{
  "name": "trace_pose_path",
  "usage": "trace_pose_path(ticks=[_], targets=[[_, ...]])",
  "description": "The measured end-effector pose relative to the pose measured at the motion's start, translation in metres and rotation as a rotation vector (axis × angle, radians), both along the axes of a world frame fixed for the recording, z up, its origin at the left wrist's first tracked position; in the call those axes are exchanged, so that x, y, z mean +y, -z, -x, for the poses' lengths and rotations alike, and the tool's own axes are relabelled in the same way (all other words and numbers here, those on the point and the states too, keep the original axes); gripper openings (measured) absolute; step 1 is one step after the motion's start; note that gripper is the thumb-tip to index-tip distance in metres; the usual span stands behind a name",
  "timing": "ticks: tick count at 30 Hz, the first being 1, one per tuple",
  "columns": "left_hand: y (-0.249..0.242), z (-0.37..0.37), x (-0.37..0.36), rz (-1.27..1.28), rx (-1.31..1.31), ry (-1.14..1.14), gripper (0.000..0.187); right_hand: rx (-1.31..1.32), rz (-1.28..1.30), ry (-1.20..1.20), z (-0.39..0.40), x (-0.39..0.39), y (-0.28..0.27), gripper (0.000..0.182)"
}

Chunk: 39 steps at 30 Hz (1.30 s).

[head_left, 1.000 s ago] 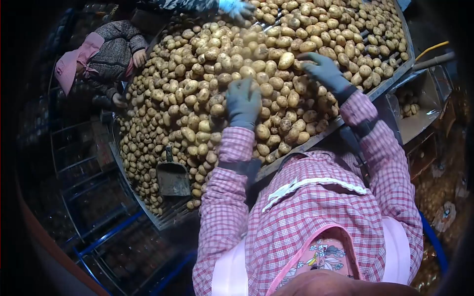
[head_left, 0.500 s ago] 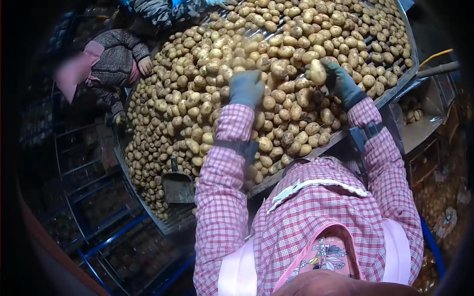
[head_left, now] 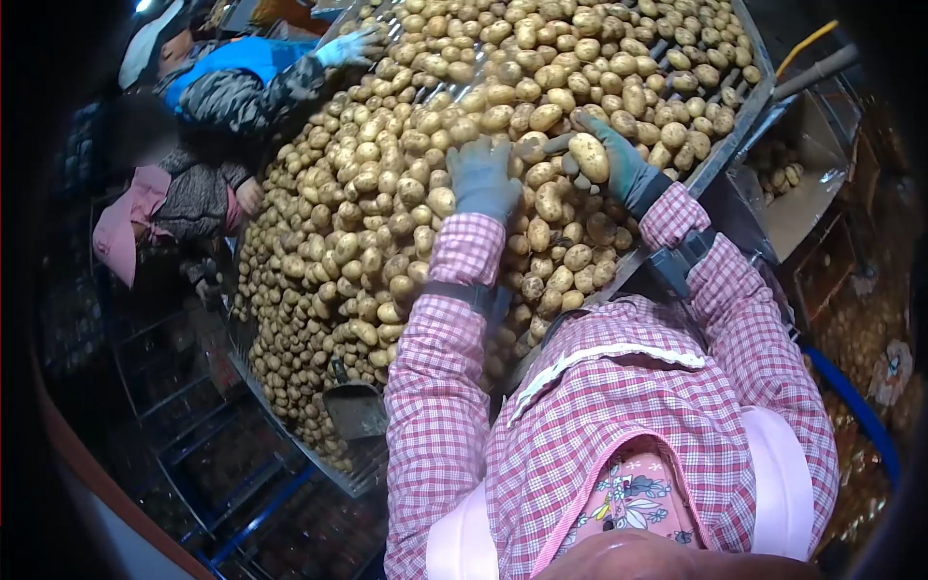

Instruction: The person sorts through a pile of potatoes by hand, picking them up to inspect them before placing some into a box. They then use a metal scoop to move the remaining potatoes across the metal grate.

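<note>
A heap of potatoes covers a large slatted sorting table. My left hand, in a grey-green glove, lies on the heap with its fingers stretched apart over several potatoes. To its right, my gloved right hand grips one pale potato between thumb and fingers, just above the pile. Part of the right thumb is hidden or blurred among the tubers.
A metal scoop rests at the table's lower left edge. Two co-workers stand along the left side, one with a light-gloved hand, the other with a bare hand near the potatoes. An open box with potatoes stands at right.
My left hand's fingers have gone from curled to spread. The right hand, still with a potato, has come nearer the left. The view has shifted, showing more of the blue-clad co-worker.
</note>
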<state>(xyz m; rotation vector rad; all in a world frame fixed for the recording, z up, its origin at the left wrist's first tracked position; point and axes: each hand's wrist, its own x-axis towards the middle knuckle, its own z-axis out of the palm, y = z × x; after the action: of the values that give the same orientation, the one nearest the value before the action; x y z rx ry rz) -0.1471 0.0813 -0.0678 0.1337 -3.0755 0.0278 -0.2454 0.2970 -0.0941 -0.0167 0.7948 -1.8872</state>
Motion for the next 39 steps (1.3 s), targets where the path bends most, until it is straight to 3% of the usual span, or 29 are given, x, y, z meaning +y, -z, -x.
trace_pose_path(ticks=[2, 4, 5, 7, 8, 12, 14, 16, 19, 24, 28, 29, 32, 33, 35, 36, 38, 39], targets=[[-0.022, 0.023, 0.007, -0.005, -0.343, -0.094, 0.048, -0.099, 0.026, -0.067, -0.001, 0.007, 0.000, 0.063], [-0.044, 0.046, 0.016, 0.096, -0.617, -0.145, 0.047, -0.046, -0.133, 0.057, -0.010, 0.014, -0.024, 0.054], [-0.047, 0.052, 0.017, 0.127, -0.652, -0.124, 0.050, -0.026, -0.155, 0.067, -0.014, 0.019, -0.031, 0.052], [-0.031, 0.051, 0.017, 0.228, -0.605, -0.057, 0.050, -0.005, 0.064, 0.037, -0.012, 0.037, -0.018, 0.058], [-0.023, 0.051, 0.017, 0.282, -0.583, -0.020, 0.050, -0.031, 0.022, 0.049, -0.013, 0.043, -0.014, 0.062], [-0.027, 0.052, 0.015, 0.092, -0.597, -0.104, 0.049, -0.245, 0.014, 0.089, -0.015, 0.066, -0.009, 0.079], [-0.016, 0.034, -0.004, -0.129, -0.287, -0.083, 0.044, -0.275, 0.085, 0.115, -0.020, 0.077, -0.005, 0.078], [-0.022, 0.021, -0.009, -1.068, -0.148, -0.474, 0.030, -0.217, 0.193, 0.107, -0.022, 0.086, 0.010, 0.071], [-0.018, 0.006, 0.007, -1.254, -0.034, -0.383, 0.017, -0.210, 0.238, 0.147, -0.032, 0.089, 0.010, 0.070], [0.000, -0.010, -0.017, -1.136, 0.073, -0.373, 0.023, -0.170, 0.218, 0.185, -0.043, 0.096, -0.007, 0.065], [0.010, -0.015, -0.035, -1.128, 0.125, -0.383, 0.024, -0.024, -0.010, 0.191, -0.057, 0.116, 0.000, 0.049], [0.009, -0.013, -0.036, -0.972, 0.119, -0.353, 0.026, 0.029, -0.042, 0.116, -0.057, 0.124, 0.010, 0.039], [-0.001, 0.009, -0.012, -0.829, 0.063, -0.259, 0.028, -0.099, -0.266, 0.268, -0.071, 0.122, -0.014, 0.038], [-0.011, 0.017, 0.003, -0.745, -0.047, -0.258, 0.031, -0.157, -0.121, 0.294, -0.072, 0.120, 0.008, 0.038], [-0.025, 0.034, 0.034, -0.573, -0.264, -0.254, 0.035, -0.067, -0.163, 0.345, -0.080, 0.122, -0.022, 0.040], [-0.004, 0.043, 0.034, -0.342, -0.331, -0.135, 0.045, -0.062, -0.145, 0.331, -0.082, 0.121, -0.024, 0.041], [-0.006, 0.056, 0.055, -0.135, -0.415, -0.284, 0.054, -0.050, -0.108, 0.303, -0.083, 0.120, -0.028, 0.045], [-0.008, 0.056, 0.053, -0.261, -0.378, -0.291, 0.055, -0.035, -0.022, 0.199, -0.079, 0.128, -0.010, 0.045]])
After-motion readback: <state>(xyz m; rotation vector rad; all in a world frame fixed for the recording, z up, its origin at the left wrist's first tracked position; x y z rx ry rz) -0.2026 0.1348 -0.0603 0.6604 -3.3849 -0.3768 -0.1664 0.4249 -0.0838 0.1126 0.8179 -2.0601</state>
